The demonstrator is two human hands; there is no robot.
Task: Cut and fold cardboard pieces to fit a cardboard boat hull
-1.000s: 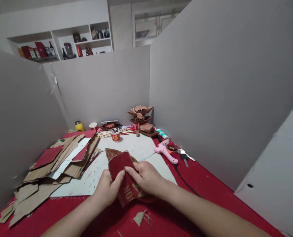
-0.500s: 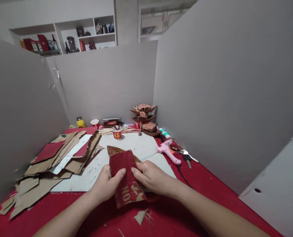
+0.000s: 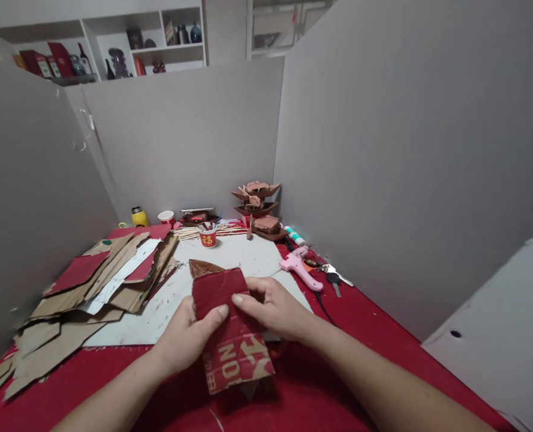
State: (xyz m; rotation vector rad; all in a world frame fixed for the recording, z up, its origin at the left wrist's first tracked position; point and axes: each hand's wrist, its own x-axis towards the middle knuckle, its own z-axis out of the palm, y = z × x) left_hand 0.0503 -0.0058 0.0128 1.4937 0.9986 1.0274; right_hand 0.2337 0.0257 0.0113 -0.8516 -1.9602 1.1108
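Note:
A red cardboard piece (image 3: 223, 288) with pale gold lettering on its lower part is held up in front of me. My left hand (image 3: 192, 330) grips its left edge, thumb on the red face and fingers behind. My right hand (image 3: 273, 306) holds the right edge the same way, its thumb near the middle. Behind the cardboard, the pointed end of a brown boat-shaped piece (image 3: 203, 268) shows at the upper left; the rest is hidden. It lies over the white board (image 3: 248, 255).
Torn cardboard sheets (image 3: 81, 294) are piled at left. A pink glue gun (image 3: 302, 271) and keys (image 3: 333, 276) lie at right. Behind stand a red cup (image 3: 207, 236), a yellow bottle (image 3: 139, 217), thin sticks (image 3: 187, 233) and stacked brown boat models (image 3: 256, 207).
The cardboard has turned to face me more squarely and shows more lettering. Both hands still hold it, the right thumb slightly higher and further left. The whole view has shifted a little.

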